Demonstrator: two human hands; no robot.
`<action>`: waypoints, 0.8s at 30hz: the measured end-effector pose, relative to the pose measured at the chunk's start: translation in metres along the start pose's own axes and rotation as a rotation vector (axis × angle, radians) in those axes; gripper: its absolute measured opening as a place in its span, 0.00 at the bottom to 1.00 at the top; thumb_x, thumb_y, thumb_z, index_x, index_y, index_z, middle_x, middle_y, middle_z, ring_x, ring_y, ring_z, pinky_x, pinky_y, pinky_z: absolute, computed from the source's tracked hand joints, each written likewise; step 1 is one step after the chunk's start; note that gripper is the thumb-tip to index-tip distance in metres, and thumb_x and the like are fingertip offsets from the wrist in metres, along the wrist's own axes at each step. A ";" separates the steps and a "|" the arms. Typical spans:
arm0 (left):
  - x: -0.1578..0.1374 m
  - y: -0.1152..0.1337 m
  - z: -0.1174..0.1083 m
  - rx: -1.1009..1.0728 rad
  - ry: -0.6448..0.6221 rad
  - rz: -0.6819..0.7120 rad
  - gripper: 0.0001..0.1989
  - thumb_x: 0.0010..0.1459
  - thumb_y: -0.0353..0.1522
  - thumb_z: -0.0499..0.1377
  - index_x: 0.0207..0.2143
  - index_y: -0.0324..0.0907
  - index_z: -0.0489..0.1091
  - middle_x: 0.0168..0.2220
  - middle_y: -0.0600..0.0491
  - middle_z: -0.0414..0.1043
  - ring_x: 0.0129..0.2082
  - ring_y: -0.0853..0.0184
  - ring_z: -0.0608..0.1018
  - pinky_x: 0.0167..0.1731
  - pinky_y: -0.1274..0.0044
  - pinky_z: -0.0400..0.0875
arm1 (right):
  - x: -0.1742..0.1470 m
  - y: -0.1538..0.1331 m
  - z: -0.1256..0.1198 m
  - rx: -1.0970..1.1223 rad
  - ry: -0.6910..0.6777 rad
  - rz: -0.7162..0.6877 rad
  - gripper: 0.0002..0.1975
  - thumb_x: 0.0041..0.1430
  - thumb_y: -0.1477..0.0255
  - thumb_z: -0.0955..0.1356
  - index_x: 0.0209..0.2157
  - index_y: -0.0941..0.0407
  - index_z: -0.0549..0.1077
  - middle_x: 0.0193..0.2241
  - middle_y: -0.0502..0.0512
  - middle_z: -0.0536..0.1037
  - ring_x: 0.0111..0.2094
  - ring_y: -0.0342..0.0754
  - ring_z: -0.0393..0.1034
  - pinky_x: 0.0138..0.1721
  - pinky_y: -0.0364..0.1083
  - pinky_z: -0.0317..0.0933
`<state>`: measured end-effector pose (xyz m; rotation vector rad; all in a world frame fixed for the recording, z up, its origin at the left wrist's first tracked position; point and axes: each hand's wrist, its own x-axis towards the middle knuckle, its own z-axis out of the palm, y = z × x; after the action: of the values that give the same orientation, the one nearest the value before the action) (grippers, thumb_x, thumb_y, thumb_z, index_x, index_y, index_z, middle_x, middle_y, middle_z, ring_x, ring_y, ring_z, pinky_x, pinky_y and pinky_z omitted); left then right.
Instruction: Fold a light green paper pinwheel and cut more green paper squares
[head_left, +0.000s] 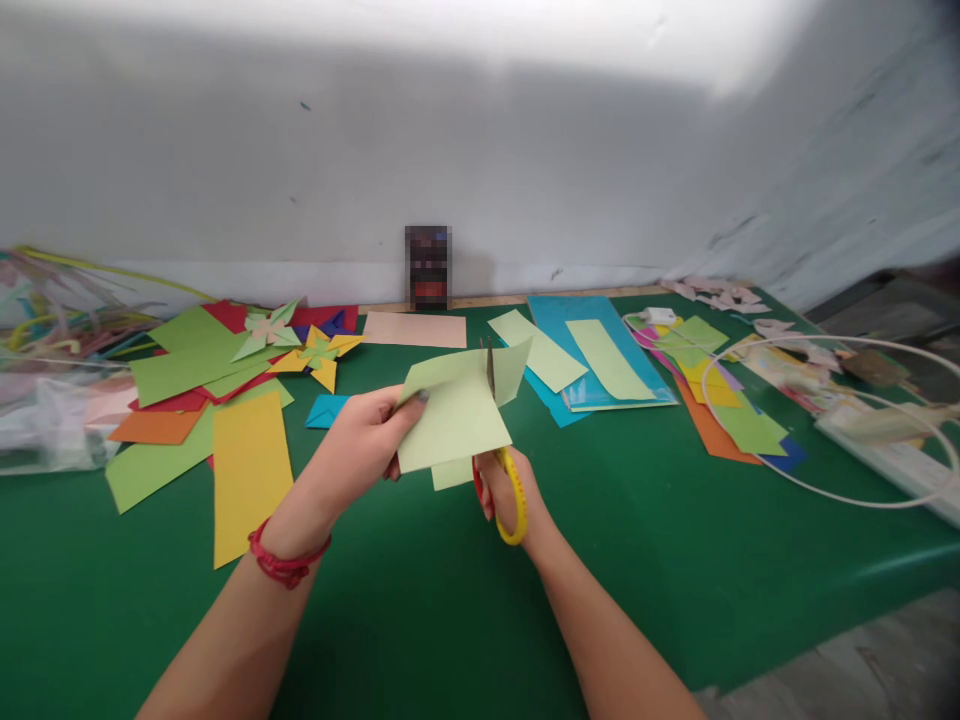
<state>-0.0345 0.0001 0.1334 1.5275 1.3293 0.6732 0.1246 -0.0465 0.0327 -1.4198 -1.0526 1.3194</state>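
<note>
A pale green sheet of paper (454,405) is pinched at its left side by my left hand (375,430), thumb on top. My right hand (517,495) grips a pair of scissors (513,505) with yellow and red handles. Its dark blades stand across the right part of the sheet, where a flap bends away at the cut. Part of my right hand's fingers is hidden behind the handles and paper. Another pale green piece (452,474) shows below the sheet. Just left of my left hand lies a small folded blue paper (326,411).
Coloured sheets, including a yellow strip (251,470), and folded paper stars (319,355) lie on the left of the green table (420,620). A blue packet (585,350) bears pale green strips. Right are paper scraps, a white cable (825,492) and a power strip (892,465).
</note>
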 end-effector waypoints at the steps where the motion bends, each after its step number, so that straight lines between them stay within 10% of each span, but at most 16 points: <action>1: 0.000 0.000 0.000 -0.001 0.000 0.000 0.15 0.55 0.41 0.50 0.20 0.43 0.60 0.14 0.60 0.55 0.11 0.75 0.63 0.10 0.83 0.58 | 0.000 0.000 0.000 0.011 0.003 0.006 0.21 0.51 0.51 0.62 0.23 0.55 0.60 0.08 0.41 0.57 0.08 0.38 0.53 0.09 0.38 0.49; 24: 0.002 0.000 -0.001 -0.010 0.002 -0.016 0.15 0.54 0.40 0.51 0.20 0.42 0.59 0.14 0.60 0.54 0.11 0.75 0.63 0.10 0.83 0.58 | 0.002 0.005 -0.004 -0.050 0.024 -0.037 0.23 0.50 0.51 0.63 0.16 0.54 0.56 0.06 0.42 0.54 0.07 0.40 0.52 0.08 0.40 0.47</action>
<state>-0.0348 0.0025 0.1329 1.5077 1.3362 0.6703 0.1285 -0.0462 0.0279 -1.4436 -1.0978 1.2547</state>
